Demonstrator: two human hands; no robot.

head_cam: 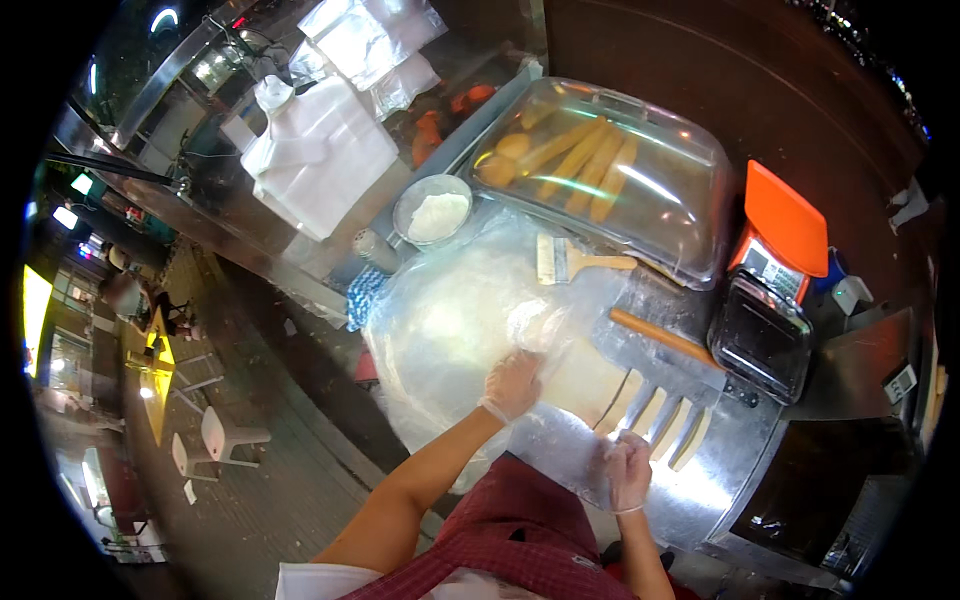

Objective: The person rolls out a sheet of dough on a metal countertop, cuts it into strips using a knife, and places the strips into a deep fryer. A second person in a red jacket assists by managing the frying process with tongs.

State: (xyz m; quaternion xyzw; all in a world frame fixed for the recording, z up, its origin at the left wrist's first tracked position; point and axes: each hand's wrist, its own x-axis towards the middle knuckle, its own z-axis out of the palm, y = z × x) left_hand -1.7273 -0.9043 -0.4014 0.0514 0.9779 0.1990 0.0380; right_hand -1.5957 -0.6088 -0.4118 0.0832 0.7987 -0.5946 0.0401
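Note:
My left hand [514,386], in a clear plastic glove, rests with curled fingers at the edge of clear plastic film [442,322] that covers a broad mass of pale dough. Whether it grips the film cannot be made out. A flat sheet of dough [581,379] reaches out from under the film onto the metal worktop [555,442]. Several cut dough strips [667,427] lie side by side at its right end. My right hand [628,469], also gloved, is curled at the near ends of the strips. Something shiny shows by its fingertips, too blurred to name.
Beyond the dough lie a wide brush [562,261] and a wooden rolling pin [667,339]. A lidded clear box [600,165] holds fried dough sticks. Around it stand a bowl of flour [433,211], an orange scale [784,225] and a black tray [761,337]. A dark pan [825,480] sits right.

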